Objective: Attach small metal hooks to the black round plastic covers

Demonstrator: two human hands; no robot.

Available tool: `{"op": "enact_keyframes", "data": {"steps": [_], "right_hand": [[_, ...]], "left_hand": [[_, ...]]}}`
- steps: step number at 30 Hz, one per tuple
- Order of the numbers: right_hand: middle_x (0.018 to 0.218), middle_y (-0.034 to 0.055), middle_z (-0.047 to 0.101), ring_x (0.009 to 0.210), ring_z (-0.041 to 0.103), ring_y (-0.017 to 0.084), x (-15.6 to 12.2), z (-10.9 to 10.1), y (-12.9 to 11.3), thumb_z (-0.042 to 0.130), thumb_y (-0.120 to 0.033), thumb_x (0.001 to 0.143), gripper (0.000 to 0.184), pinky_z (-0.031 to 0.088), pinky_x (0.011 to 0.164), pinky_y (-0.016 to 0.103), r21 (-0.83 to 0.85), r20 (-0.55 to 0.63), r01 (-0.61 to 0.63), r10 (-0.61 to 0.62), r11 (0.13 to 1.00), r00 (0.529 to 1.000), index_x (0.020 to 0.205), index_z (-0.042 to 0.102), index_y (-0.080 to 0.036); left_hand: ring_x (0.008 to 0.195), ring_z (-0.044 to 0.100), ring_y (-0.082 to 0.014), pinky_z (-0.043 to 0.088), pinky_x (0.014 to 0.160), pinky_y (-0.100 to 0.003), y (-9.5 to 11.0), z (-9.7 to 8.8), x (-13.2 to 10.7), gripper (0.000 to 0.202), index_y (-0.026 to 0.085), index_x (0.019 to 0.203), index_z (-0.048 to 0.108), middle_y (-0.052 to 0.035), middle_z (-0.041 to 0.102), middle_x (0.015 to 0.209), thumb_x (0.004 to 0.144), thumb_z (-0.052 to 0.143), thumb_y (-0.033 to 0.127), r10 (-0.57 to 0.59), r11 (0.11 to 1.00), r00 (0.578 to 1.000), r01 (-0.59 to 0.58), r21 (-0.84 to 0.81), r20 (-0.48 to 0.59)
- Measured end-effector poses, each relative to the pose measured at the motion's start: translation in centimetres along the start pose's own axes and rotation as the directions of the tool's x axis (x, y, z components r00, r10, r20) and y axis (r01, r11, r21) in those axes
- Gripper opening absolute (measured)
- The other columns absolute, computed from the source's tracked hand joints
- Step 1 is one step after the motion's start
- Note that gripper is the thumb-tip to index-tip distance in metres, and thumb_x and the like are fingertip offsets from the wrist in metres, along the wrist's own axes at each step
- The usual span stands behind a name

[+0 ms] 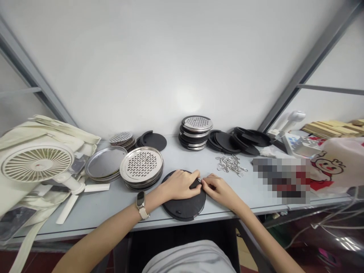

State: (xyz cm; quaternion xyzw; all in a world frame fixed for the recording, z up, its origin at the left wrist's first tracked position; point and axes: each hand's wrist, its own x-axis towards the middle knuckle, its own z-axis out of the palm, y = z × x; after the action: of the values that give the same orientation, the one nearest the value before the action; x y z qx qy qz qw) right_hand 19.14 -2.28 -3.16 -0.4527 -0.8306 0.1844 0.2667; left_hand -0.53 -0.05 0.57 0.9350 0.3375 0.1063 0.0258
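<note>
A black round plastic disc (186,210) lies on the table in front of me. My left hand (181,185) rests over its upper part, with thumb and fingers closed around a dark piece near the right rim. At that rim my right hand (218,189) pinches a small metal wire clip (199,180), partly hidden by the fingertips. To the right of the disc is a loose pile of wire clips (231,165). Left of it stands a stack of round metal grater plates (141,165) with punched teeth.
Plain metal discs (106,162) are stacked farther left, beside a white fan (38,165). Against the wall are a pile of assembled graters (196,131) and black plastic parts (226,141). A printed bag (335,163) sits on the right. The table's front edge runs close to me.
</note>
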Motion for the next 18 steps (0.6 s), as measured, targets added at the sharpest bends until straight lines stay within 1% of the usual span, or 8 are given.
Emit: {"op": "enact_keyframes", "data": {"steps": [4,9,18], "right_hand": [[0.059,0.0004,0.054,0.063,0.053,0.017,0.02,0.02,-0.01,0.041,-0.024,0.096,0.037,0.043,0.066,0.03,0.002,0.001,-0.005,0.005,1.0,1.0,0.06,0.047,-0.02],[0.058,-0.0006,0.052,0.062,0.053,0.016,0.0,0.04,0.04,0.04,-0.026,0.097,0.038,0.043,0.066,0.029,-0.005,0.006,-0.006,0.006,1.0,1.0,0.06,0.045,-0.02],[0.057,-0.0009,0.051,0.061,0.051,0.016,0.05,0.02,-0.02,0.039,-0.029,0.097,0.039,0.042,0.064,0.028,0.009,0.0,-0.018,0.018,1.0,1.0,0.059,0.044,-0.02]], "left_hand": [[0.066,0.066,-0.0239,0.041,0.056,-0.028,-0.1,-0.02,-0.01,0.018,0.019,0.097,0.048,-0.0031,0.065,0.07,0.09,0.048,0.036,0.021,1.0,1.0,-0.021,-0.016,-0.002],[0.066,0.065,-0.0222,0.038,0.055,-0.027,-0.31,0.16,0.0,0.015,0.019,0.094,0.049,-0.0023,0.065,0.071,0.091,0.047,0.034,0.043,0.998,0.999,-0.044,-0.034,-0.021],[0.064,0.064,-0.0201,0.035,0.054,-0.027,-0.28,0.08,0.17,0.014,0.019,0.091,0.05,-0.0004,0.063,0.069,0.089,0.051,0.034,0.018,0.998,1.0,-0.018,-0.066,-0.008]]}}
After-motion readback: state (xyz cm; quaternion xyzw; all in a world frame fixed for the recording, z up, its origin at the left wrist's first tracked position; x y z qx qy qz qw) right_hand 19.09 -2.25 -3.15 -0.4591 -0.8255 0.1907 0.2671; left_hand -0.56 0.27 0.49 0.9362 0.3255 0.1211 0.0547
